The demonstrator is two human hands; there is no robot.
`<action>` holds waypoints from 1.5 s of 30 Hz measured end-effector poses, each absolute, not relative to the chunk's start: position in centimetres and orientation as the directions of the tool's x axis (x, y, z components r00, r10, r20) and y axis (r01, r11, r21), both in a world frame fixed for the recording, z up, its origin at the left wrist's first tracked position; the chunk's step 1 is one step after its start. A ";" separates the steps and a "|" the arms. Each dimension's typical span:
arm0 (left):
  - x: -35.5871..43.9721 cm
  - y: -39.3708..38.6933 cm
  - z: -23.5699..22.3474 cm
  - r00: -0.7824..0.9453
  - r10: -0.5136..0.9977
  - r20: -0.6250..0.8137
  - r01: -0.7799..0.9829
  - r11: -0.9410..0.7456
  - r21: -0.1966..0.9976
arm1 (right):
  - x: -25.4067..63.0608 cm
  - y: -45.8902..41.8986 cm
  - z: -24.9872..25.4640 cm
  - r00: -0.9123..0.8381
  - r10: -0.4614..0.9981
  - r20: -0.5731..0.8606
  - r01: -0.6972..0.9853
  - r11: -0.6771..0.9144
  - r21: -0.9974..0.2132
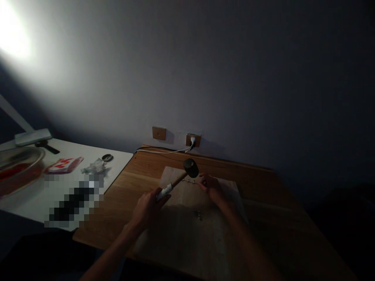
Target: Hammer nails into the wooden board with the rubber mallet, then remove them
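Note:
My left hand (148, 207) is closed round the white-wrapped grip of a mallet (191, 168). The mallet's dark, thick head is raised above the far part of a pale wooden board (181, 242). My right hand (212, 189) rests at the board's far side, fingertips pinched together just right of the mallet head. What is between those fingers is too small and dark to make out. Beside them, a short row of small shiny metal pieces (189, 180) stands on the board. Several more small metal pieces (199, 215) lie loose nearer to me.
The board lies on a brown wooden table (263, 210) against the wall. A plug and cables (191, 142) run from a socket behind it. On the white table (96, 148) at left are a clear bowl (20, 168), a red-and-white packet (66, 164), crumpled plastic (98, 167) and a lamp (33, 136).

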State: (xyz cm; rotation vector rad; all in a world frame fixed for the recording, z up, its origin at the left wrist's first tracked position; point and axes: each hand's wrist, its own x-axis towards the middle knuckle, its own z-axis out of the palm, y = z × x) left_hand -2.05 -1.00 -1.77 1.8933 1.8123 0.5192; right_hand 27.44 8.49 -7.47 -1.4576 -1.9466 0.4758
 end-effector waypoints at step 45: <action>-0.6 -2.1 -3.4 0.001 1.000 -0.005 0.765 0.003 0.644 | 30.1 2.6 -4.7 -0.169 0.945 0.278 0.719 0.312 -0.621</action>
